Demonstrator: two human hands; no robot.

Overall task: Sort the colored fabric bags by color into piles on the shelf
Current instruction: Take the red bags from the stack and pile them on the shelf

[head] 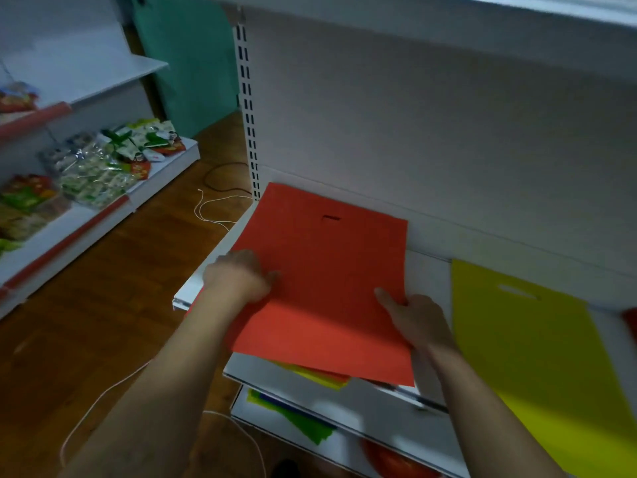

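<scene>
Red fabric bag [324, 281] held flat over the white shelf [427, 270] by both hands.

Left hand [239, 277] grips the bag's left edge, fingers curled onto the cloth; right hand [413, 317] pinches the right edge, thumb on top and the other fingers hidden beneath. Just right of the right-hand fingers a yellow-green bag [537, 360] lies flat on the shelf, apart from the red one. Below the fingers, yellow and green bags [310, 374] lie on lower shelves.

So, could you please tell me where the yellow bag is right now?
In the head view, the yellow bag lies flat on the shelf at the right, beside the red bag that both hands hold.
</scene>
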